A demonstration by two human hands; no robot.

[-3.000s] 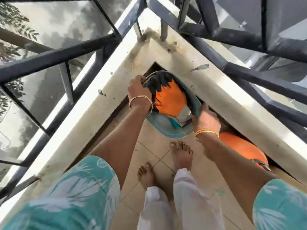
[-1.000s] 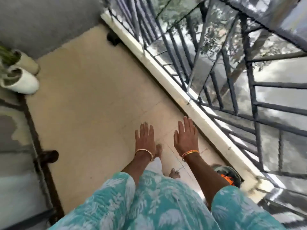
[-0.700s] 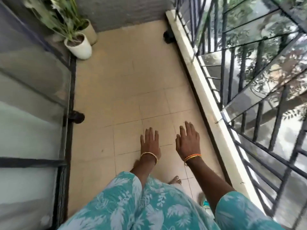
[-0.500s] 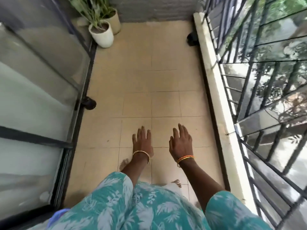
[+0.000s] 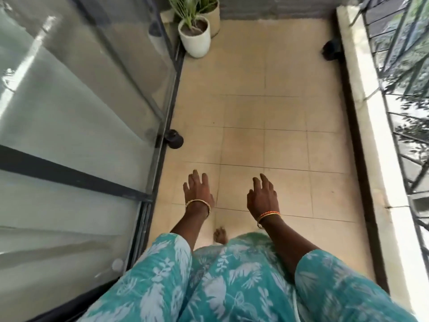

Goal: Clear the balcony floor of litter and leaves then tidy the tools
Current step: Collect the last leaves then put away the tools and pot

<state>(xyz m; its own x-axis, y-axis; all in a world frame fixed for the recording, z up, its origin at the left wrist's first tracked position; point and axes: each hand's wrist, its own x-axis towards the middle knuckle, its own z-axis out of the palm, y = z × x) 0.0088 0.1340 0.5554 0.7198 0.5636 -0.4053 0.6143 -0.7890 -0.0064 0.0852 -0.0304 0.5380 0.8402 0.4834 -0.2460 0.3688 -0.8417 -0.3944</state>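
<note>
The beige tiled balcony floor (image 5: pixel 267 112) stretches ahead of me, with no leaves or litter showing on it. My left hand (image 5: pixel 197 191) hangs in the air over the tiles with loose, spread fingers and holds nothing. My right hand (image 5: pixel 262 196) hangs beside it, fingers relaxed and also without anything in it. Both wrists wear bangles. One bare foot (image 5: pixel 220 235) shows on the tiles below my hands. No dustpan or other tool is in view.
A glass sliding door (image 5: pixel 69 112) runs along the left, with a dark doorstop (image 5: pixel 173 139) at its base. Two white potted plants (image 5: pixel 195 36) stand in the far left corner. A white ledge (image 5: pixel 373 135) with metal railing borders the right; a small dark object (image 5: pixel 332 49) sits by it.
I have let go of the dustpan in the corner and turned round to face along the balcony. Both hands now hang free, and the view has swung left toward the glass door.
</note>
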